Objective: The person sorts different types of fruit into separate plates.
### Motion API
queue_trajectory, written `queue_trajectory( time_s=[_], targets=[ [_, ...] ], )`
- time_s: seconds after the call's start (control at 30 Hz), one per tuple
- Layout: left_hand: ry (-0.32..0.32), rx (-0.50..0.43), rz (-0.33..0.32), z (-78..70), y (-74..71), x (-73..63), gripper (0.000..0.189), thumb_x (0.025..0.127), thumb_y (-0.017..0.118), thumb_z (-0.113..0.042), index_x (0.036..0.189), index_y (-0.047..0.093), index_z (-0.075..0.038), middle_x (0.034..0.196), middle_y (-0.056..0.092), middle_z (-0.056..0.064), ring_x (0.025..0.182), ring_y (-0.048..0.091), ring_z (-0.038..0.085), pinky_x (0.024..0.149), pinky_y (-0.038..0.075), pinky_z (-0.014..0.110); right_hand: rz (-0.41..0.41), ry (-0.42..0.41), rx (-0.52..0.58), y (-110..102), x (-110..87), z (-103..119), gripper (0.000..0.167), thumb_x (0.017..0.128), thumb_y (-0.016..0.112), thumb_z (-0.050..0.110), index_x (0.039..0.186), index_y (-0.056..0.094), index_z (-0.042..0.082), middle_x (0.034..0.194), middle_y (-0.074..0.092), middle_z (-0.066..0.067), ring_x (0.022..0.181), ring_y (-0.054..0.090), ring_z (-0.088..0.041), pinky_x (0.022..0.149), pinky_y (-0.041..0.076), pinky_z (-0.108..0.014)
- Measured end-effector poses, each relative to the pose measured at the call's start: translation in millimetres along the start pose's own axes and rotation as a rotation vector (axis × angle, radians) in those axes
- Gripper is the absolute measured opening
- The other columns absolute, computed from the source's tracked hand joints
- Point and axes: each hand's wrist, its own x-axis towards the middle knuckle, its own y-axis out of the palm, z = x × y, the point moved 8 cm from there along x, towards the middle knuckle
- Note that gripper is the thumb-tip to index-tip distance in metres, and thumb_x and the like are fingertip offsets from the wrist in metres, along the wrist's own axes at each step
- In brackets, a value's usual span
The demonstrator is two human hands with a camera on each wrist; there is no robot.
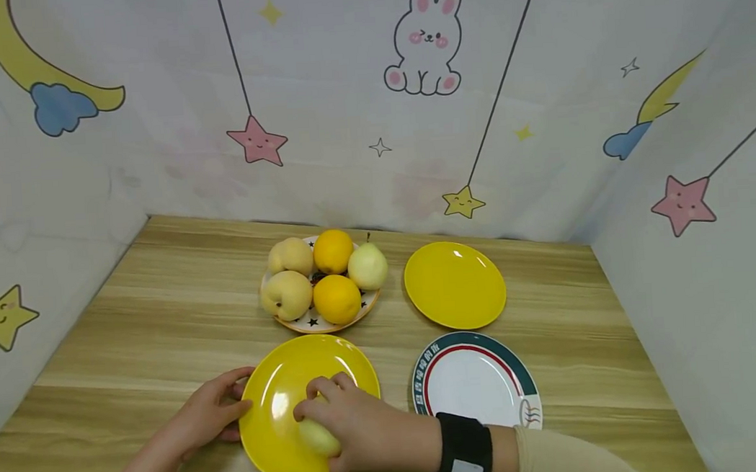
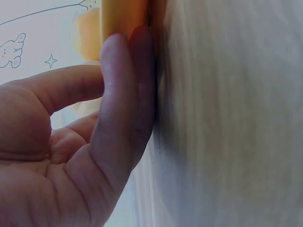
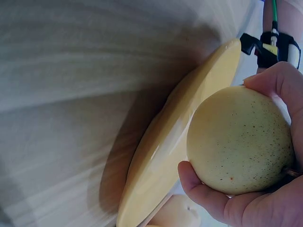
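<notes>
My right hand (image 1: 370, 424) grips a pale green pear (image 3: 239, 142) above the near yellow plate (image 1: 282, 364). Brown speckles and a short stem show on the pear in the right wrist view; in the head view my fingers cover much of it. Whether the pear touches the plate cannot be told. At that plate's left side, my left hand (image 1: 210, 412) holds the rim between thumb and fingers. The left wrist view shows the fingers (image 2: 118, 94) against the plate's edge, low by the tabletop.
Behind the near plate, a star-patterned plate (image 1: 313, 322) bears two oranges (image 1: 337, 299), a pear (image 1: 367, 266) and two round yellowish fruits (image 1: 287, 296). To the right lie another yellow plate (image 1: 455, 285) and a white plate with a green-and-red rim (image 1: 471, 382). Printed cloth walls (image 1: 348, 173) border the wooden table (image 1: 594, 367).
</notes>
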Motion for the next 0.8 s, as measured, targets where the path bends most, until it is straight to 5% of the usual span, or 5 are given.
queue_trajectory(
  time_s=[0.27, 0.8],
  targets=[
    [-0.002, -0.009, 0.007, -0.3, 0.9, -1.0, 0.055, 0.102, 0.054, 0.006, 0.150, 0.030, 0.017, 0.107, 0.056, 0.017, 0.081, 0.064, 0.023, 0.064, 0.062, 0.039, -0.026, -0.068, -0.097, 5, 7.7, 15, 0.069, 0.080, 0.090, 0.029, 0.139, 0.053, 0.028, 0.138, 0.044, 0.001, 0.117, 0.042, -0.017, 0.093, 0.043, -0.018],
    [0.006, -0.014, 0.002, 0.5, 0.6, -1.7, 0.055, 0.102, 0.055, 0.006, 0.150, 0.031, 0.016, 0.109, 0.056, 0.018, 0.083, 0.065, 0.023, 0.064, 0.062, 0.040, -0.020, -0.045, -0.152, 10, 25.9, 9, 0.071, 0.079, 0.090, 0.030, 0.140, 0.053, 0.031, 0.137, 0.043, 0.003, 0.118, 0.043, -0.018, 0.092, 0.042, -0.017]
  ],
)
